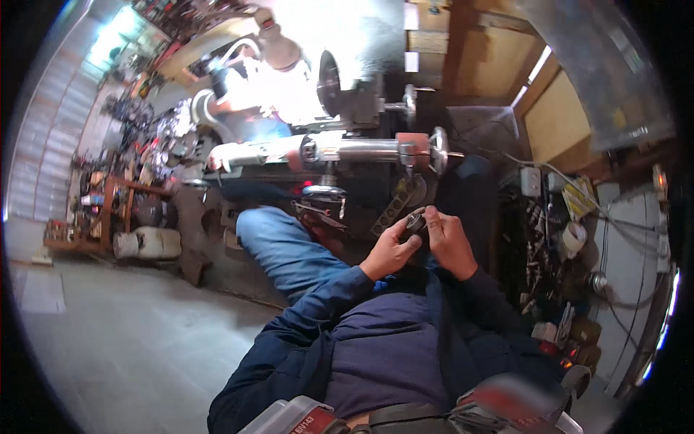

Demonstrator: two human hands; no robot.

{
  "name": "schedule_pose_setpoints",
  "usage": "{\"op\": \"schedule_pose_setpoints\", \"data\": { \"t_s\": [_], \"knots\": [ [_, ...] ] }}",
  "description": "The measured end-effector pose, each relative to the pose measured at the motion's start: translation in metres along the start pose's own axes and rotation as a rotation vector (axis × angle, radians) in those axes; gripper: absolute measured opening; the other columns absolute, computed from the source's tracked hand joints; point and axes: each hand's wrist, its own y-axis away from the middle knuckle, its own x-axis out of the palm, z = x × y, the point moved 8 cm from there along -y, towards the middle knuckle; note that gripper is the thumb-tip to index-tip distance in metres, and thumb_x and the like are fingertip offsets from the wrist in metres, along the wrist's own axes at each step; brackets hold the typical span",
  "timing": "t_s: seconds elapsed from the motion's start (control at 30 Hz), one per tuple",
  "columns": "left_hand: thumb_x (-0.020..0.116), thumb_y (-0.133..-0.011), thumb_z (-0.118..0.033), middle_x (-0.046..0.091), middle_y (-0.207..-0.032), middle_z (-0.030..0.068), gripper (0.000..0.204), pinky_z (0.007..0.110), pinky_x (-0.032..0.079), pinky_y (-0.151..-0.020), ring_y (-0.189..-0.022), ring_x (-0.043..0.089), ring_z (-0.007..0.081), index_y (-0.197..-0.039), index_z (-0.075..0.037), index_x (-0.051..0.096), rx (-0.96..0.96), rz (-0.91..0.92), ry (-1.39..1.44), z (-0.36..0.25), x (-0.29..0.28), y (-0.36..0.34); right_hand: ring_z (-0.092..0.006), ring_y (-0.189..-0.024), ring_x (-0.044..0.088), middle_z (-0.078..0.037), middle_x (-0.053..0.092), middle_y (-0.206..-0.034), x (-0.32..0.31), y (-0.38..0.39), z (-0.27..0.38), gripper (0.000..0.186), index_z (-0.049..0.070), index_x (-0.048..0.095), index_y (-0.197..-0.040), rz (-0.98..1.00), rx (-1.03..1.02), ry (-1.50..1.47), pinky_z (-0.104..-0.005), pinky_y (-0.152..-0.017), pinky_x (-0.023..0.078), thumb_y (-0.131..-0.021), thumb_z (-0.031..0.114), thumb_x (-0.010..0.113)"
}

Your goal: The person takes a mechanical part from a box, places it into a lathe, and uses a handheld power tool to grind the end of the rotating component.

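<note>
In front of my chest, my left hand [392, 251] is closed around a small dark round metal part [415, 222], thumb on the near side. My right hand [451, 242] meets it from the right, thumb and fingers pinched at the part's edge. The part is too small and shaded to name more exactly. Just beyond the hands lies a flat strip with a row of round holes [391, 214]. Farther off stands a lathe-like machine, with a shiny horizontal cylinder [365, 150] and a metal handwheel [439, 150] at its right end.
A second handwheel [323, 192] juts toward me, with wrenches [322, 211] below it. A lamp [280, 49] glares at the back. To the left are a plastic jug [157, 243] and a wooden rack [108, 210]. Cables and a socket box [530, 181] hang at right.
</note>
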Motion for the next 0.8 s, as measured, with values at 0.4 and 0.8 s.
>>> {"op": "schedule_pose_setpoints", "data": {
  "t_s": [0.4,0.8],
  "knots": [
    [0.049,-0.104,-0.030,0.068,-0.100,0.0105,0.028,0.023,0.045,-0.050,-0.060,0.058,0.0096,-0.111,-0.004,0.054,0.290,-0.652,0.625,-0.041,-0.104,0.024,-0.0307,-0.101,0.062,-0.022,0.059,-0.116,0.078,-0.016,0.038,0.042,-0.005,0.054,-0.124,0.181,-0.193,-0.015,-0.0373,-0.086,0.049,-0.096,0.027,0.059],
    [0.044,-0.100,-0.050,0.069,-0.096,0.0069,0.039,0.030,0.048,-0.043,-0.042,0.048,0.0092,-0.111,-0.014,0.055,-0.075,-0.308,0.995,0.034,-0.131,0.008,-0.0388,-0.140,0.030,-0.014,0.045,-0.141,0.007,-0.081,0.052,0.099,0.002,0.039,-0.143,-0.336,-0.503,1.105,-0.0523,-0.113,0.022,-0.060,0.034,0.084]
  ]
}}
